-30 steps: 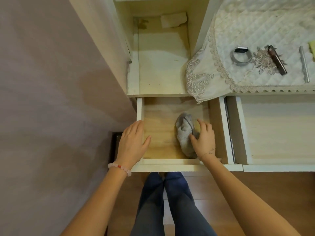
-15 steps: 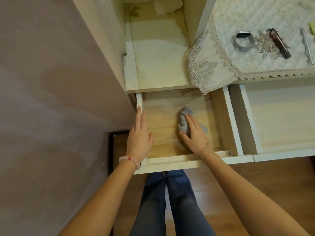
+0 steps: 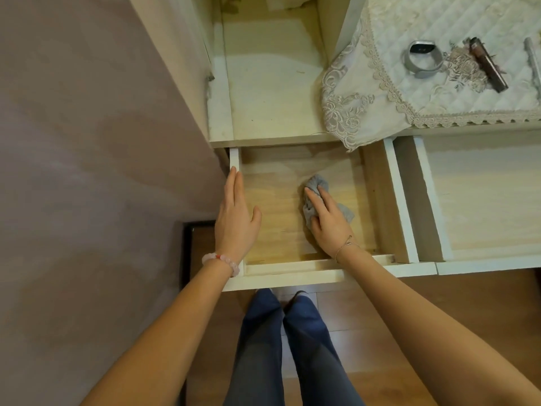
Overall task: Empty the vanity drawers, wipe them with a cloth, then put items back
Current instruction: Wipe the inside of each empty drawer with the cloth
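— Where are we finding the cloth?

— We are seeing the grey cloth [image 3: 317, 183] on the wooden floor of the left drawer [image 3: 292, 269], which is standing pulled out. The right hand [image 3: 328, 221] is lying over it with straight fingers, pressing it down rather than clutching it. The palm is hiding most of the cloth, so we are making out only its crumpled ends.

— And the left hand [image 3: 235, 212]?

— It is resting flat and relaxed, fingers together along the drawer's left wall, holding nothing. A bead bracelet [image 3: 222, 262] is sitting on that wrist.

— What are we failing to read?

— The right drawer [image 3: 421, 200] is running off the picture's edge, so we are seeing only part of it. A corner of the lace cover [image 3: 366, 92] is hanging over the left drawer's far right corner and hiding it. On that cover we are noticing a grey wristband [image 3: 423, 58], a brown stick-shaped thing [image 3: 487, 64] that we are not managing to identify, and a silvery rod [image 3: 531, 57] cut by the right edge. The top edge is cropping a pale object [image 3: 289, 1] at the back of the open compartment [image 3: 272, 83].
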